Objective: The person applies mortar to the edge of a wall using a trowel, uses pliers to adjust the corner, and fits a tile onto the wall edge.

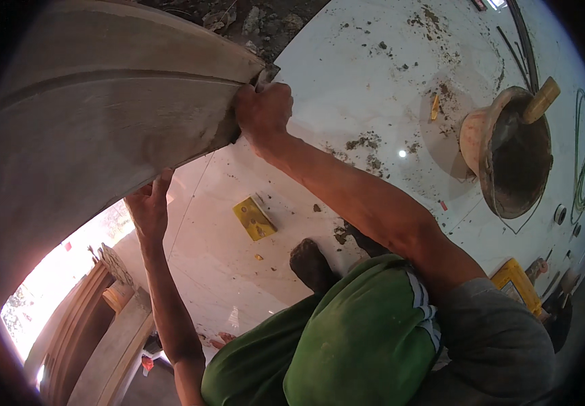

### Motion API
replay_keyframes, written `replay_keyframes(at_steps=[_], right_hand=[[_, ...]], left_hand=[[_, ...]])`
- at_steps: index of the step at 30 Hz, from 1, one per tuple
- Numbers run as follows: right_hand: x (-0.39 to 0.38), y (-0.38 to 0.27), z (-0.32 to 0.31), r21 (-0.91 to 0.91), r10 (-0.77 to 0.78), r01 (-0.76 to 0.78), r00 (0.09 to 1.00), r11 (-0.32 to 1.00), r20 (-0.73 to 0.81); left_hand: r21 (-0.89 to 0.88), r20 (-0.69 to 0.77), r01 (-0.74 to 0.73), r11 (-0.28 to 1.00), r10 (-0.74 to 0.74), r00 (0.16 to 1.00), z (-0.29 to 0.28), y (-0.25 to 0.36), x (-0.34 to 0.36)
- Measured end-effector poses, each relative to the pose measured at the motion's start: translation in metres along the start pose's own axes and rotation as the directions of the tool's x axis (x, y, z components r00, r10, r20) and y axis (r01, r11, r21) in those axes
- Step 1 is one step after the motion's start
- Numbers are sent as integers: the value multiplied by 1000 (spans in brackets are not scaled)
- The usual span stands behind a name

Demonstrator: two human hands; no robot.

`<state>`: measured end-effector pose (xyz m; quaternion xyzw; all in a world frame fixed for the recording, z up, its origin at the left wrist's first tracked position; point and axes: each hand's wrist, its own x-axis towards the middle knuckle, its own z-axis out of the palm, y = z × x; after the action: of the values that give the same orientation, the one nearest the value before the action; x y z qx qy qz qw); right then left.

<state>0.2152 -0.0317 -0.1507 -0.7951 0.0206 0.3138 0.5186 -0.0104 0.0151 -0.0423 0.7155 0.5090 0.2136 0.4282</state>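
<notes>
A large grey plastered wall section (123,122) fills the upper left, with a groove running along it. At its far right corner, my right hand (264,115) is closed in a fist against the edge. A small dark grey piece (267,74) sticks out beyond the knuckles; what the fingers grip is hidden. My left hand (150,206) is lower and to the left, its fingers bent up onto the lower edge of the same section. Part of those fingers is out of sight behind the edge.
White tiled floor (204,271) carries crumbs of mortar and a yellow block (254,218). On the right stand a bucket (519,155) with a wooden handle in it, a green coil (583,162) and a yellow container (514,284). Wooden boards (79,331) lean at lower left.
</notes>
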Motion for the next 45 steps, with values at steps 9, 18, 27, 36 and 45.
replay_keyframes(at_steps=[9, 18, 27, 36, 45], right_hand=[[-38, 9, -94, 395, -287, 130, 884, 910, 368], [20, 33, -88, 498, 92, -290, 919, 817, 383], [30, 8, -35, 522, 174, -375, 903, 766, 394], [-24, -1, -88, 572, -49, -308, 851, 760, 523], [-11, 42, -30, 519, 78, -402, 840, 755, 537]], left_hand=[[95, -33, -66, 993, 70, 997, 7, 20, 0], [-52, 58, 12, 999, -9, 998, 4, 22, -1], [-104, 26, -106, 989, 110, 994, 7, 12, -1], [4, 35, -140, 990, 140, 990, -3, 8, -4], [30, 4, -185, 982, 185, 983, 4, 16, -4]])
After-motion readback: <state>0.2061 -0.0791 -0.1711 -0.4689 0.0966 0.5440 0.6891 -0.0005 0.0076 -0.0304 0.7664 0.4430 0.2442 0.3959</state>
